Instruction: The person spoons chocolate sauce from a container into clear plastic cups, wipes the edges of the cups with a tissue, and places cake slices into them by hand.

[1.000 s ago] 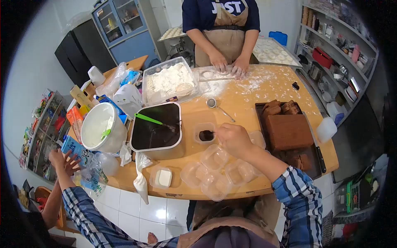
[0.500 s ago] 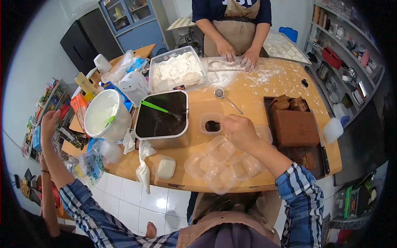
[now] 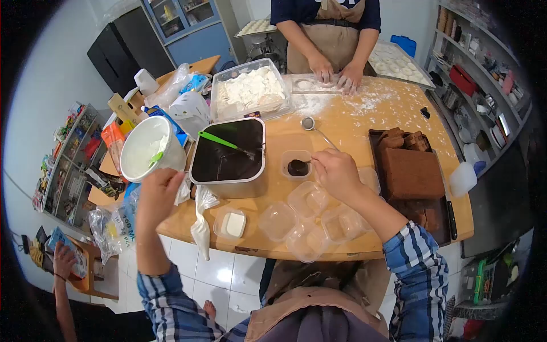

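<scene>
A worker's right hand (image 3: pixel 337 174) closes on the handle of a slim utensil, apparently a spoon (image 3: pixel 308 161), its far end sunk out of sight in the dark filling (image 3: pixel 297 167) of a small clear tub (image 3: pixel 288 156) on the table (image 3: pixel 279 134), just right of a deep metal pan (image 3: pixel 228 189). The fist hides the rest of the handle, and the left hand (image 3: pixel 158 191), well apart from it and raised with fingers bent, covers part of a white bowl (image 3: pixel 134 151); whether it grips anything cannot be told. A co-worker with floured hands (image 3: pixel 337 80) is cut off by the upper edge of the view. The spoon's long axis runs nearly side to side, handle pointing toward the right hand and tip toward the tub's middle; the tub sits upright, opening up. Its thin plastic walls form a rounded square, like those of the translucent containers (image 3: pixel 307 196) clustered nearer the worker. The pan holds a smooth, glossy dark mass beneath a green-handled tool (image 3: pixel 219 140), while a soft white piping bag (image 3: pixel 200 228) hangs tip-first over the table's edge and a matt brown cake block (image 3: pixel 410 174) stands square-sided at right.
</scene>
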The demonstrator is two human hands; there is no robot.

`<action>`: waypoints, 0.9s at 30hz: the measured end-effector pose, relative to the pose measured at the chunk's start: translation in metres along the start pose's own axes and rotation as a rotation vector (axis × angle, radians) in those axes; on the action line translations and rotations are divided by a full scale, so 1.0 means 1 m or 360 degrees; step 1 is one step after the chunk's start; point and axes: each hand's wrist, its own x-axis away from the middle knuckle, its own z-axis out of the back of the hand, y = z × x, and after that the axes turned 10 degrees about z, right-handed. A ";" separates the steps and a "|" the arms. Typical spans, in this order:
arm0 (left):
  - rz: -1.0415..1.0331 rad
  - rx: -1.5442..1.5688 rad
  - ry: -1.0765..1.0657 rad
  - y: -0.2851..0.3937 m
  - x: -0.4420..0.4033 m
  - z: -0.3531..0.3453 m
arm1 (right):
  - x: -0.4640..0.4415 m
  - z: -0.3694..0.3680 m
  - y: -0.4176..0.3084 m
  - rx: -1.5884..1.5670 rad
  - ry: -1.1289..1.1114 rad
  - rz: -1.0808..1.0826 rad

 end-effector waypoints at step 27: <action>0.0736 0.1128 -0.0028 -0.065 -0.050 -0.111 | -0.004 0.007 -0.004 -0.0073 -0.0094 0.0090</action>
